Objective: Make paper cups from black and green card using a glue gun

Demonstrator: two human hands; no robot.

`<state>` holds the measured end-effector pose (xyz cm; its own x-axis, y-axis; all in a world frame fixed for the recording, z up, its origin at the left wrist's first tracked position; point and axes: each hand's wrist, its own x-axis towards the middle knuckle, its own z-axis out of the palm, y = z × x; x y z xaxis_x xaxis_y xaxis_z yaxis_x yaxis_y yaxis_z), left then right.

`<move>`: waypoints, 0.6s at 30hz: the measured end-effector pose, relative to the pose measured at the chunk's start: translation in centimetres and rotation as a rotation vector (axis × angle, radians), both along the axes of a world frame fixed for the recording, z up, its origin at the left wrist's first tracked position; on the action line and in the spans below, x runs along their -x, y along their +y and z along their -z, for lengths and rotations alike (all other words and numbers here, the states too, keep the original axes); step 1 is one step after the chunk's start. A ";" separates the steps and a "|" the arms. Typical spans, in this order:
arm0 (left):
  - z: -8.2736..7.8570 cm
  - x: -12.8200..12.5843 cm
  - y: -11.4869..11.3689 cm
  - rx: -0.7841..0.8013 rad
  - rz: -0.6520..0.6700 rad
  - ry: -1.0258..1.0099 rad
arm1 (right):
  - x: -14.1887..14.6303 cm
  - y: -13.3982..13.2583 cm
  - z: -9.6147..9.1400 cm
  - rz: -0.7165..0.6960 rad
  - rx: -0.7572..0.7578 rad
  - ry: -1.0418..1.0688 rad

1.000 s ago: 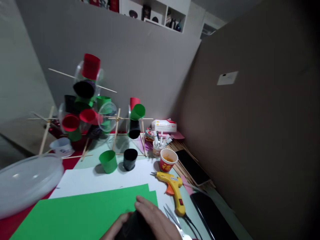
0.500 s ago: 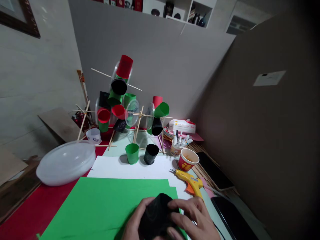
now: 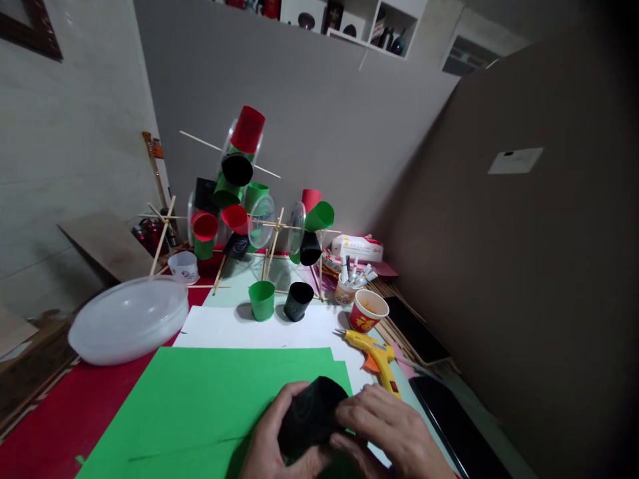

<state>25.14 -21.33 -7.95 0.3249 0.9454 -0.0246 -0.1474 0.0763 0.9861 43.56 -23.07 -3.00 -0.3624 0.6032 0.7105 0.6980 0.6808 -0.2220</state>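
Observation:
A black paper cup point(image 3: 309, 419) lies tilted in my left hand point(image 3: 264, 436), its fingers and thumb wrapped round the side. My right hand point(image 3: 392, 426) has its fingertips pinched at the cup's right edge, near the rim. What those fingertips press on is partly hidden. Below the cup, a dark green blurred shape point(image 3: 342, 466) shows at the bottom of the view. Both hands are above green paper sheets point(image 3: 210, 392). Beyond them a green cup point(image 3: 262, 301) and another black cup point(image 3: 298, 303) stand upright on white paper point(image 3: 219, 329).
A yellow glue gun point(image 3: 372, 349) lies right of the sheets, by a red paper cup point(image 3: 368, 311) and a cup of markers point(image 3: 348, 291). Behind stands a stick frame point(image 3: 273, 249) bearing red, green and black cups. A translucent lid-like disc point(image 3: 130, 319) is at left.
My right fingers have drawn closer together against the black cup's edge. The cup stays in my left hand. A dark green shape now shows beneath it, and the camera view has shifted slightly.

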 end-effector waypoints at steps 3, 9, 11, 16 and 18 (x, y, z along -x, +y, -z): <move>-0.2 0.0 -0.2 0.010 -0.014 -0.019 | 0.1 -0.6 -1.2 -0.010 0.139 -0.119; 0.1 -0.4 -0.3 0.039 -0.102 -0.092 | -0.2 -1.1 -3.6 0.030 0.196 -0.066; 0.2 -0.5 -0.2 0.032 -0.158 -0.079 | -0.9 -0.5 -4.3 0.075 0.184 -0.055; -0.3 0.6 -0.6 0.008 -0.216 -0.003 | -3.4 2.9 -6.1 0.212 0.278 -0.199; -0.5 1.6 -0.9 0.013 -0.178 0.022 | -4.1 4.6 -6.3 0.222 0.339 -0.275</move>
<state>23.59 -22.27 -7.41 0.1517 0.9875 -0.0421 -0.1381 0.0634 0.9884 47.63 -18.43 3.27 -0.3453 0.8682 0.3564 0.8820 0.4300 -0.1927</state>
